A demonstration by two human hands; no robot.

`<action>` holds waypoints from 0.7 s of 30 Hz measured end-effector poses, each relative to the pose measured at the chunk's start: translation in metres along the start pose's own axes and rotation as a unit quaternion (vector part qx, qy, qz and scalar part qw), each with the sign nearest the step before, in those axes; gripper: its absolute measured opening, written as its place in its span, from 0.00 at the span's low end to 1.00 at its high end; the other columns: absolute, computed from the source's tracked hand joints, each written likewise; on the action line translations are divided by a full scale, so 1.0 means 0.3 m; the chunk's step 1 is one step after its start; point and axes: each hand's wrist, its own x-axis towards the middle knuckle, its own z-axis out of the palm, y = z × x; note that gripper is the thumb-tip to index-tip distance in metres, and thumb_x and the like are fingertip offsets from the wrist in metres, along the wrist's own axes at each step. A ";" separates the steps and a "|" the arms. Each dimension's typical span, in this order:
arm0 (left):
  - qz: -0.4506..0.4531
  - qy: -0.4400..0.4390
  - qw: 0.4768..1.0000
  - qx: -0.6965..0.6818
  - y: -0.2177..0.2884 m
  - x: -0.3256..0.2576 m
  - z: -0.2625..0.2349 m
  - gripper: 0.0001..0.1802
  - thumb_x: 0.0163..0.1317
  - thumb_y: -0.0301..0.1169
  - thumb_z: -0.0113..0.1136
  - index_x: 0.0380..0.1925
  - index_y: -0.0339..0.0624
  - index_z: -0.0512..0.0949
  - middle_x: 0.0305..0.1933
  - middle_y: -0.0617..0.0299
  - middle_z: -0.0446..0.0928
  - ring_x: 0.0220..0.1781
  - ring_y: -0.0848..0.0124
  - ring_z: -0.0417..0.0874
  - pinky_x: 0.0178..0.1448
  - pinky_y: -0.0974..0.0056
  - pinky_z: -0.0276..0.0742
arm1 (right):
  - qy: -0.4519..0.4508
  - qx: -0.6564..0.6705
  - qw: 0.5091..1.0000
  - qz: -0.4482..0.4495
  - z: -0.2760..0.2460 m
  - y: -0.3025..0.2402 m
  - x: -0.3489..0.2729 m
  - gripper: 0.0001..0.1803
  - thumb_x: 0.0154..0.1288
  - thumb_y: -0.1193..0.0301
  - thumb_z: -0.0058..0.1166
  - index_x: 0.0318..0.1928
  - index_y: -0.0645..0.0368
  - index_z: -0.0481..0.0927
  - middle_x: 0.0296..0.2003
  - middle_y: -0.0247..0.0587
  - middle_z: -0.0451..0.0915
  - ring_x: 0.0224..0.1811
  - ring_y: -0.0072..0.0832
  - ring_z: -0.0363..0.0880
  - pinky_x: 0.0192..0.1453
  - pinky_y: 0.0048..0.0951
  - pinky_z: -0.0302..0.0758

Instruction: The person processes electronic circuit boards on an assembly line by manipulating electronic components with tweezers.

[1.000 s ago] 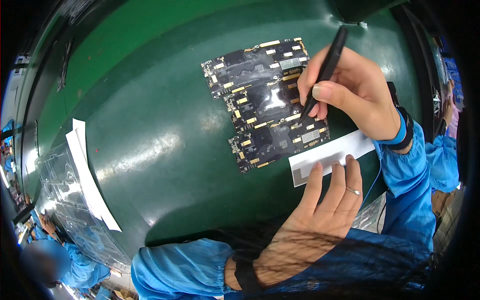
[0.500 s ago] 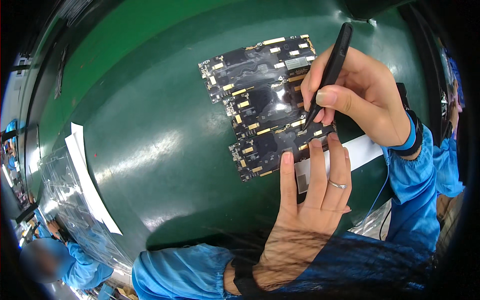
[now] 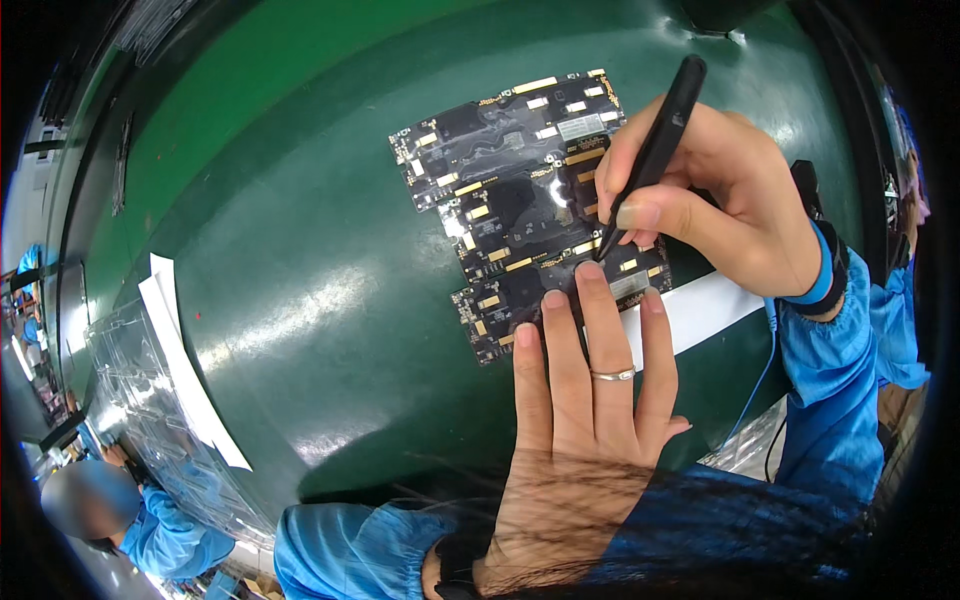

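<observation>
A stepped panel of black circuit boards (image 3: 515, 215), with gold and silver pads and a glossy sheen, lies on the green table. My left hand (image 3: 585, 390) rests flat over its near edge, fingers spread, fingertips on the lowest board; a ring is on one finger. In my right hand (image 3: 705, 190) is a slim black pointed tool that looks like tweezers (image 3: 662, 135), held like a pen. Its tip comes down on the lowest board's upper edge, just beside a left fingertip. That hand covers the panel's right side.
A white strip (image 3: 690, 318) lies under the panel's right end. Another white strip (image 3: 185, 355) and clear plastic trays (image 3: 160, 400) are on the left. A blue cord (image 3: 752, 405) runs from my right wristband. A person in blue (image 3: 175, 535) sits at lower left.
My left hand has shifted left along the lowest board, its fingers more spread. My right hand and the tool tip have moved slightly left. The panel appears slightly further left in view.
</observation>
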 end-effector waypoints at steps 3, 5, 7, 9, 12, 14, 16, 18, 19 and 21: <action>0.018 -0.092 0.995 -0.042 -0.011 0.009 -0.027 0.54 0.52 0.69 0.60 0.69 0.41 0.65 0.71 0.36 0.65 0.71 0.45 0.69 0.75 0.40 0.62 | -0.040 -0.177 0.969 -0.165 -0.055 -0.017 -0.018 0.10 0.68 0.76 0.57 0.47 0.67 0.76 0.41 0.49 0.81 0.37 0.29 0.82 0.42 0.25 0.81; -0.047 0.098 0.991 -0.080 0.008 0.007 0.056 0.47 0.60 0.65 0.56 0.68 0.40 0.67 0.70 0.38 0.67 0.71 0.48 0.70 0.75 0.41 0.63 | 0.094 -0.030 0.991 -0.094 0.010 -0.039 -0.066 0.13 0.67 0.70 0.61 0.45 0.66 0.76 0.38 0.51 0.80 0.36 0.30 0.82 0.41 0.25 0.81; -0.004 0.009 1.000 -0.028 0.006 -0.023 -0.091 0.40 0.65 0.59 0.52 0.67 0.40 0.68 0.69 0.39 0.68 0.71 0.49 0.70 0.75 0.42 0.64 | 0.088 0.000 0.994 -0.063 0.030 -0.044 -0.112 0.15 0.67 0.67 0.63 0.44 0.66 0.75 0.38 0.51 0.80 0.34 0.29 0.82 0.41 0.27 0.80; 0.044 -0.083 0.995 -0.045 0.037 -0.063 -0.112 0.25 0.75 0.40 0.40 0.65 0.40 0.71 0.67 0.43 0.70 0.69 0.52 0.72 0.75 0.47 0.65 | -0.002 -0.070 0.994 -0.084 0.027 -0.038 -0.127 0.14 0.66 0.70 0.62 0.43 0.68 0.76 0.35 0.52 0.82 0.33 0.32 0.84 0.41 0.30 0.81; 0.036 -0.104 0.993 -0.049 0.049 -0.090 -0.101 0.23 0.75 0.36 0.39 0.65 0.40 0.71 0.67 0.44 0.71 0.68 0.52 0.73 0.75 0.48 0.65 | -0.046 -0.074 0.993 -0.074 0.051 -0.027 -0.134 0.12 0.65 0.73 0.62 0.43 0.69 0.77 0.32 0.52 0.83 0.36 0.35 0.86 0.41 0.31 0.82; 0.041 -0.104 0.993 -0.036 0.053 -0.095 -0.095 0.23 0.75 0.36 0.40 0.65 0.41 0.70 0.67 0.44 0.71 0.68 0.53 0.74 0.75 0.48 0.66 | 0.014 0.019 0.999 -0.036 0.077 -0.009 -0.138 0.11 0.65 0.74 0.61 0.42 0.69 0.77 0.33 0.52 0.83 0.35 0.34 0.86 0.41 0.30 0.82; 0.011 -0.069 0.997 -0.033 0.063 -0.101 -0.100 0.22 0.75 0.36 0.41 0.64 0.42 0.70 0.67 0.43 0.71 0.66 0.53 0.76 0.74 0.47 0.66 | 0.011 0.014 0.999 -0.035 0.081 -0.017 -0.139 0.11 0.66 0.74 0.61 0.42 0.70 0.76 0.34 0.53 0.82 0.35 0.34 0.86 0.41 0.29 0.82; -0.009 -0.079 0.997 -0.023 0.060 -0.109 -0.133 0.21 0.76 0.36 0.41 0.64 0.42 0.71 0.66 0.43 0.72 0.65 0.53 0.77 0.74 0.47 0.66 | 0.077 0.089 0.993 -0.006 0.103 -0.019 -0.132 0.11 0.66 0.74 0.60 0.43 0.70 0.76 0.34 0.53 0.82 0.34 0.33 0.85 0.42 0.29 0.82; -0.025 -0.082 0.996 -0.028 0.061 -0.110 -0.140 0.21 0.76 0.36 0.42 0.63 0.43 0.71 0.66 0.43 0.72 0.64 0.53 0.78 0.74 0.47 0.67 | 0.081 0.074 0.994 -0.012 0.101 -0.012 -0.131 0.10 0.64 0.76 0.62 0.42 0.70 0.78 0.34 0.53 0.83 0.35 0.33 0.86 0.44 0.30 0.82; -0.004 -0.094 0.995 -0.033 0.060 -0.118 -0.137 0.20 0.76 0.35 0.42 0.63 0.43 0.71 0.66 0.43 0.73 0.64 0.52 0.78 0.73 0.46 0.67 | 0.043 0.009 0.998 -0.046 0.088 0.001 -0.125 0.10 0.63 0.77 0.62 0.42 0.70 0.79 0.34 0.53 0.84 0.36 0.34 0.86 0.45 0.31 0.83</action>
